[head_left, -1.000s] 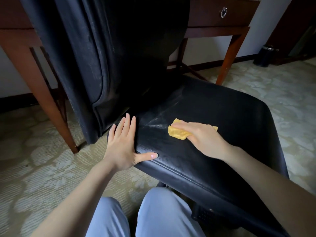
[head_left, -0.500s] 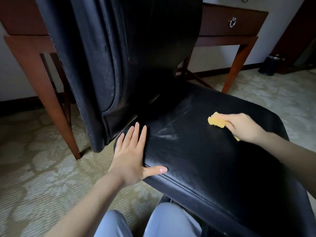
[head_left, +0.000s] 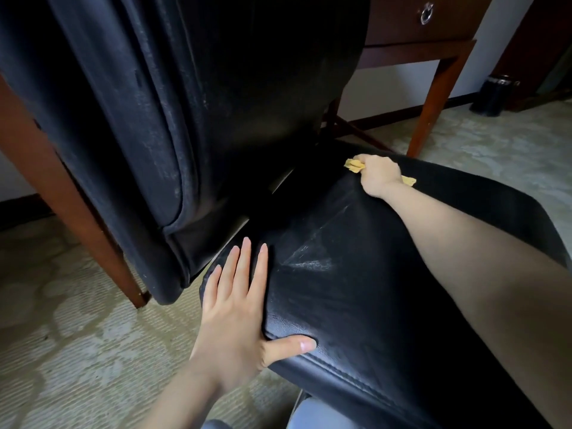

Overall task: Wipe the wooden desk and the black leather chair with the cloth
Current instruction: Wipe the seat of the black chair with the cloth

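Light-grey trouser knees (head_left: pixel 315 416) at the bottom edge, person crouched at the chair.

Left hand (head_left: pixel 235 317): flat on the near-left corner of the black leather chair (head_left: pixel 356 305) seat. Fingers straight, slightly spread, thumb laid along the front seam. It grips nothing and just braces, same spot as a second ago.

Mid-seat: pale wipe streaks (head_left: pixel 309 258) fanning out, seemingly damp.

Right hand (head_left: pixel 377 174): arm stretched across the seat, fingers curled round the small yellow cloth (head_left: pixel 354 165), pressing it on the seat's far edge. Cloth ends stick out both sides of the fist.

Change: a second ago the cloth was mid-seat, close to the left hand. It has since swept away to the far rim. I read that as one full stroke finished. The seat is partly covered; the right half shows no streaks yet.

Padded black backrest (head_left: pixel 216 103), close on the left: scuffed and greyish, looks unwiped.

Beyond: dark-brown wooden desk (head_left: pixel 411 23) with a ring-pull drawer. Its top is out of view, so its state is unknown. Black cylindrical bin (head_left: pixel 495 94) stands by the wall.
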Tool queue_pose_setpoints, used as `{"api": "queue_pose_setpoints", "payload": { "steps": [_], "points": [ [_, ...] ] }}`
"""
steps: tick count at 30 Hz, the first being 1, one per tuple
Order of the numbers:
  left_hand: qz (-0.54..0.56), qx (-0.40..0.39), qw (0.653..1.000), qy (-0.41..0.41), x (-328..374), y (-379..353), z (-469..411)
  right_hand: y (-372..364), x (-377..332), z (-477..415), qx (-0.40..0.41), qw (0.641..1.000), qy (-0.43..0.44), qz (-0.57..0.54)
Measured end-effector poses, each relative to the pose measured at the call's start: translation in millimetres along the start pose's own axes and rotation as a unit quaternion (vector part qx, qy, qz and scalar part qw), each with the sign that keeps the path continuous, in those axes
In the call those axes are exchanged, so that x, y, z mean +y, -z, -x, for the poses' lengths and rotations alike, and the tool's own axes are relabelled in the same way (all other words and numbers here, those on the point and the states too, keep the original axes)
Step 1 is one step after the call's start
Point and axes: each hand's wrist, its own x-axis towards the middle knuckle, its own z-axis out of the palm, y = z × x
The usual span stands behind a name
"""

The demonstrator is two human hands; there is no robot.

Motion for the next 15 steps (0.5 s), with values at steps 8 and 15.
{"api": "queue_pose_setpoints", "payload": {
  "steps": [8, 15],
  "points": [
    [-0.003, -0.013, 1.0, -0.001, 3.4, 3.0, -0.9, 6.6, 1.5, 65.7, -0.064, 0.98, 0.183, -0.044],
    [0.006, -0.034, 0.999, 0.006, 5.8, 9.0, -1.5, 39.1, 11.5, 166.0, -0.107, 0.939, 0.298, -0.131]
  ]
}}
